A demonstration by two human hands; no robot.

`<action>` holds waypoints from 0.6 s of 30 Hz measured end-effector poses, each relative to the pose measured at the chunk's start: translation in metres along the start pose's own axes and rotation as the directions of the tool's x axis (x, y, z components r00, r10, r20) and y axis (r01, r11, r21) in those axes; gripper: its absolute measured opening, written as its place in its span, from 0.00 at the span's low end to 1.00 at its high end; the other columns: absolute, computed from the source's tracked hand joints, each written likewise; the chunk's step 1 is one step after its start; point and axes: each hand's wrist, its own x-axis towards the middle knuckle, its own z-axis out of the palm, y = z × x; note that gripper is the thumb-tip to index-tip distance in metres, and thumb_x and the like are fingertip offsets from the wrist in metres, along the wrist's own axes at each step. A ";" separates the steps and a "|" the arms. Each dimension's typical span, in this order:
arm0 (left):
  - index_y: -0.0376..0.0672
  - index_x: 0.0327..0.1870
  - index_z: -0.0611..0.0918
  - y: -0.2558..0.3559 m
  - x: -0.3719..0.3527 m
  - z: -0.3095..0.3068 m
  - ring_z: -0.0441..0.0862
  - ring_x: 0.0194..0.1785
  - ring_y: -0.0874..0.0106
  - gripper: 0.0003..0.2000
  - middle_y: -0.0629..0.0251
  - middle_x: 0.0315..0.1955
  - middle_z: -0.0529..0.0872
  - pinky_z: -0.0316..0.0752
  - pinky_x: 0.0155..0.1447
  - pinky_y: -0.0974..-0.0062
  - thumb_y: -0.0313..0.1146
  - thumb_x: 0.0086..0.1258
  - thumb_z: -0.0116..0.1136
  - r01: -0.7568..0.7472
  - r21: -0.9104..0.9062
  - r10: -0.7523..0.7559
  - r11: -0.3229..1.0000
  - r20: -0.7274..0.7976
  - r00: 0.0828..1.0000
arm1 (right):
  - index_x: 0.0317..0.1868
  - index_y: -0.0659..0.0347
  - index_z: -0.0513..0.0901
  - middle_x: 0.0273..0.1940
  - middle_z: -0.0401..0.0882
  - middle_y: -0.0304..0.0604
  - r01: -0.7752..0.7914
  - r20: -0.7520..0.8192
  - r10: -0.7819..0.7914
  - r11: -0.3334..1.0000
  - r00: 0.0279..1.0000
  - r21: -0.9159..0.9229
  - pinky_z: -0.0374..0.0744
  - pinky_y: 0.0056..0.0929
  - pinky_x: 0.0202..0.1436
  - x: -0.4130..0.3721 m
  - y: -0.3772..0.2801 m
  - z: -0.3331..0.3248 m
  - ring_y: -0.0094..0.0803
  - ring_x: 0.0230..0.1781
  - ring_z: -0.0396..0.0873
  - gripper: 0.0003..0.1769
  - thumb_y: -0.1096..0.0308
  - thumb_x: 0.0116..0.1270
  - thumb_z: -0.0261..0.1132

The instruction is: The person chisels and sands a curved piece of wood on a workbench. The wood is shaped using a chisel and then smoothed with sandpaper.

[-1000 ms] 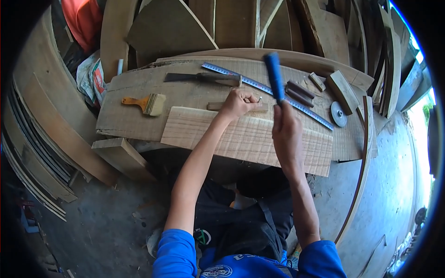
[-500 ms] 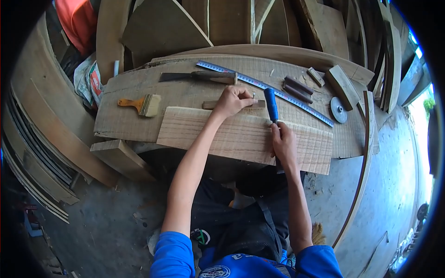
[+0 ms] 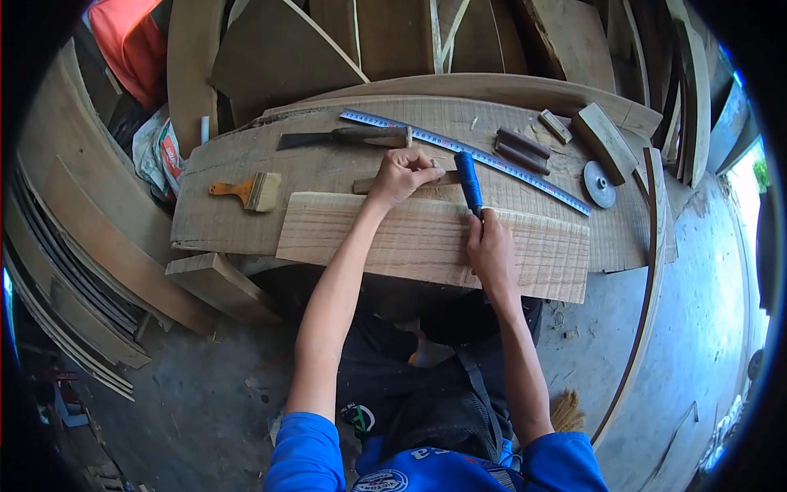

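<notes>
My left hand (image 3: 400, 177) is closed in a pinch at a short wooden strip (image 3: 362, 187), holding what looks like a small nail (image 3: 435, 164). Wrapped in the fingers of my right hand (image 3: 494, 252) is a dark-shafted tool with a blue cylindrical end (image 3: 468, 182). That blue end points away from me, close to the left fingertips; its lower part is hidden by the hand. Under both forearms lies a long pale board (image 3: 393, 242) with visible grain. It rests along the near edge of the wide wooden slab (image 3: 221, 221).
Beyond my hands lie a wood-handled tool with a flat dark blade (image 3: 328, 138) and a steel ruler (image 3: 508, 170). A paintbrush (image 3: 250, 192) sits left. To the right are dark brown blocks (image 3: 522, 152), a wooden block (image 3: 605, 141) and a grey disc (image 3: 599, 184). Curved planks (image 3: 653, 246) stand around.
The right hand and the tool have shifted slightly up and left, bringing the blue end nearer the left fingertips. My left hand keeps its pinch. The whole view has shifted a little.
</notes>
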 end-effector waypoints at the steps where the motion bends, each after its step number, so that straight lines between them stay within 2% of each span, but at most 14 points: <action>1: 0.41 0.20 0.81 -0.001 0.000 -0.001 0.73 0.22 0.85 0.06 0.72 0.17 0.81 0.67 0.28 0.85 0.28 0.52 0.67 -0.001 0.003 0.001 1.000 0.001 1.000 | 0.33 0.70 0.72 0.20 0.74 0.61 -0.004 -0.008 0.004 1.000 1.000 -0.021 0.72 0.48 0.24 -0.001 -0.004 -0.001 0.57 0.22 0.75 0.13 0.66 0.67 0.52; 2: 0.41 0.20 0.81 -0.001 0.000 -0.001 0.73 0.23 0.85 0.06 0.72 0.17 0.81 0.67 0.29 0.85 0.27 0.52 0.67 0.005 0.008 -0.005 1.000 0.007 1.000 | 0.33 0.70 0.72 0.21 0.75 0.63 -0.009 -0.017 0.008 0.999 1.000 -0.043 0.72 0.51 0.26 -0.001 -0.006 -0.002 0.60 0.25 0.75 0.13 0.66 0.67 0.52; 7: 0.42 0.20 0.80 0.002 0.000 -0.001 0.75 0.24 0.85 0.06 0.72 0.18 0.82 0.69 0.30 0.85 0.27 0.53 0.66 0.011 0.047 -0.012 0.999 0.016 1.000 | 0.33 0.70 0.72 0.21 0.74 0.63 -0.021 -0.004 0.021 1.000 1.000 -0.015 0.72 0.50 0.26 0.000 -0.002 0.000 0.59 0.24 0.75 0.12 0.66 0.67 0.52; 9: 0.44 0.20 0.78 0.000 0.001 -0.002 0.77 0.25 0.83 0.07 0.70 0.20 0.82 0.73 0.32 0.83 0.26 0.54 0.66 -0.051 -0.139 0.044 0.989 -0.050 0.998 | 0.33 0.70 0.72 0.21 0.74 0.63 -0.045 0.005 0.045 0.999 0.999 0.015 0.72 0.50 0.26 0.000 0.000 0.001 0.59 0.24 0.75 0.12 0.66 0.67 0.52; 10: 0.44 0.20 0.78 -0.001 0.000 -0.004 0.77 0.25 0.83 0.07 0.70 0.20 0.82 0.73 0.32 0.83 0.26 0.54 0.66 -0.052 -0.139 0.046 0.989 -0.050 0.998 | 0.33 0.70 0.72 0.21 0.74 0.63 -0.051 0.004 0.051 0.999 0.999 0.019 0.72 0.50 0.26 -0.001 0.001 0.002 0.59 0.24 0.75 0.12 0.66 0.67 0.52; 12: 0.45 0.20 0.77 -0.003 0.001 -0.011 0.78 0.27 0.81 0.08 0.68 0.21 0.83 0.75 0.35 0.81 0.27 0.56 0.65 -0.103 -0.419 0.005 0.902 -0.228 0.974 | 0.33 0.70 0.72 0.21 0.74 0.63 -0.054 -0.006 0.054 0.998 0.999 0.028 0.72 0.49 0.26 0.001 0.000 0.001 0.58 0.24 0.75 0.12 0.66 0.67 0.52; 13: 0.43 0.21 0.78 0.000 -0.001 -0.006 0.78 0.27 0.82 0.08 0.69 0.21 0.83 0.74 0.35 0.83 0.27 0.55 0.66 -0.036 -0.358 -0.013 0.933 -0.136 0.991 | 0.32 0.70 0.72 0.21 0.74 0.63 -0.049 -0.007 0.049 0.999 0.999 0.023 0.72 0.49 0.25 0.001 -0.001 0.001 0.58 0.23 0.75 0.12 0.66 0.67 0.52; 14: 0.43 0.21 0.78 0.002 0.000 -0.004 0.78 0.27 0.82 0.08 0.69 0.21 0.83 0.74 0.35 0.83 0.27 0.55 0.66 -0.031 -0.357 -0.017 0.933 -0.131 0.991 | 0.32 0.69 0.72 0.21 0.74 0.63 -0.046 -0.002 0.046 0.999 0.999 0.015 0.72 0.49 0.25 0.000 -0.001 0.001 0.58 0.23 0.75 0.12 0.66 0.67 0.52; 16: 0.42 0.22 0.78 0.003 -0.001 -0.001 0.78 0.27 0.83 0.07 0.69 0.21 0.83 0.74 0.35 0.84 0.27 0.54 0.66 0.046 -0.144 -0.044 0.988 0.015 0.999 | 0.32 0.69 0.72 0.21 0.74 0.63 -0.059 0.006 0.059 0.998 0.998 0.018 0.72 0.49 0.25 -0.001 -0.002 0.001 0.58 0.23 0.75 0.12 0.66 0.67 0.52; 18: 0.41 0.22 0.78 -0.004 -0.002 -0.002 0.77 0.25 0.85 0.07 0.72 0.20 0.82 0.71 0.32 0.86 0.26 0.53 0.67 0.020 -0.156 -0.021 0.988 -0.005 1.000 | 0.32 0.69 0.72 0.21 0.74 0.63 -0.069 0.008 0.069 0.997 0.998 0.027 0.72 0.48 0.25 -0.001 -0.003 0.001 0.57 0.23 0.75 0.12 0.66 0.67 0.52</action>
